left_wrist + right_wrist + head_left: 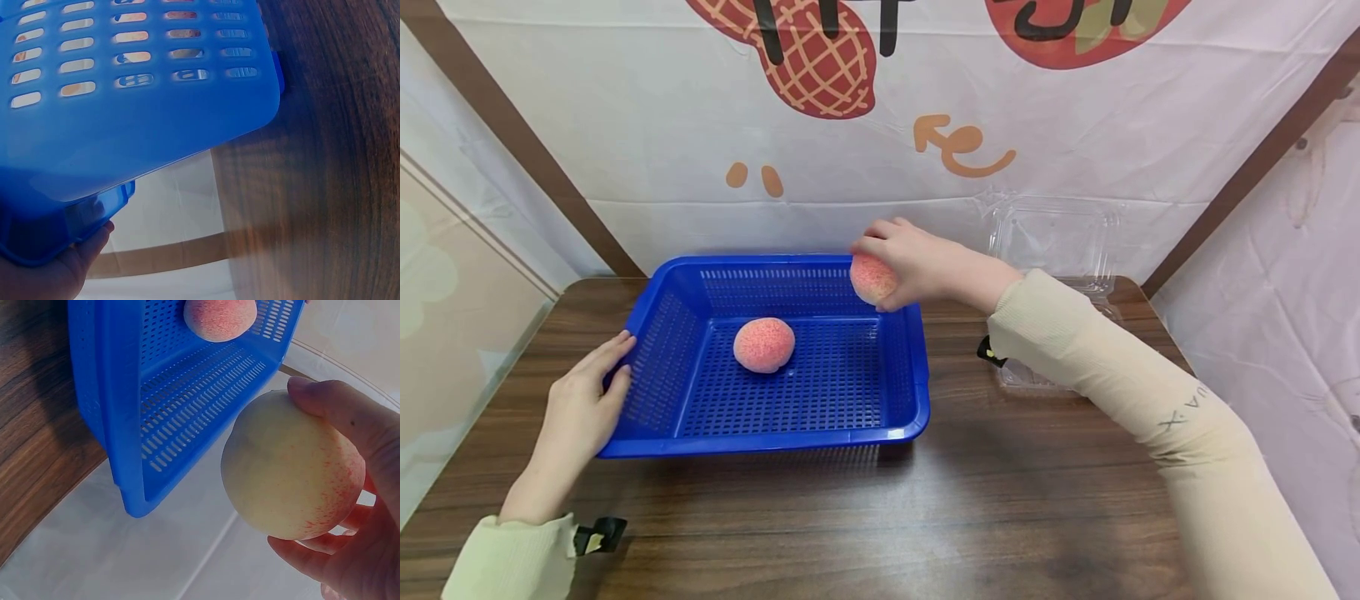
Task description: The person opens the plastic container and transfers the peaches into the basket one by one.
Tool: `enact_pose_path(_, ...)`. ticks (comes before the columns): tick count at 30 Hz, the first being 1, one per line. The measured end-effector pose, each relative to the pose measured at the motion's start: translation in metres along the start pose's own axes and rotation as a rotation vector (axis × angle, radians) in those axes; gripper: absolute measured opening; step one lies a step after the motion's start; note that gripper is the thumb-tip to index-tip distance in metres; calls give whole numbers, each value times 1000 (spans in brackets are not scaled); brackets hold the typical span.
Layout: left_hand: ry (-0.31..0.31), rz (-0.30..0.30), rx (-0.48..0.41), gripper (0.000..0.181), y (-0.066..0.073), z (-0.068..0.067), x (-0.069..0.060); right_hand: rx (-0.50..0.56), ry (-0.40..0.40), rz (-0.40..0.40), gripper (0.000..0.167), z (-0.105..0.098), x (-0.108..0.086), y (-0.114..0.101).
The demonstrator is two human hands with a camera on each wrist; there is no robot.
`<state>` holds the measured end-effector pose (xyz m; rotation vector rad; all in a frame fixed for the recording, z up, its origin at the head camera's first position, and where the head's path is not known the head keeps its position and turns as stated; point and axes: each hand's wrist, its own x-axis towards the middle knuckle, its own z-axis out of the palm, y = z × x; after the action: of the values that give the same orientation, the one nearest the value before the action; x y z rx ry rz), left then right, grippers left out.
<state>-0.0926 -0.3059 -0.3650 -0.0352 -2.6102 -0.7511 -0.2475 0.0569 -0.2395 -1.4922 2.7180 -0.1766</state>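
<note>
My right hand point(917, 262) grips a peach point(873, 278) above the far right corner of a blue plastic basket point(752, 446). In the right wrist view this peach point(287, 465) is pale yellow with red speckling, held between thumb and curled fingers, apart from the rim. Another pinkish-red peach point(764, 345) lies on the basket's slotted floor, left of its middle. At the left rim, my left hand point(580, 400) holds the basket, its thumb by the rim's inner side. Only part of that hand point(59, 269) shows in the left wrist view, beside the basket wall.
A clear plastic clamshell box point(1037, 375) stands with its lid raised at the right of the wooden table point(1000, 500), partly hidden by my right sleeve. A white printed cloth point(662, 167) hangs directly behind the table.
</note>
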Motion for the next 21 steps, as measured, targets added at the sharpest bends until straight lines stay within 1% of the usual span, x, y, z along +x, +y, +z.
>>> enact_pose_path(3,5,7,-3,36,0,0,0,-7,-16,9,68,-1,3,-2)
enact_pose_path(15,5,2,-8,36,0,0,1,-19,-57,26,68,-1,16,-11)
enact_pose_path(21,7,4,-12,36,1,0,0,-15,-94,34,69,0,21,-15)
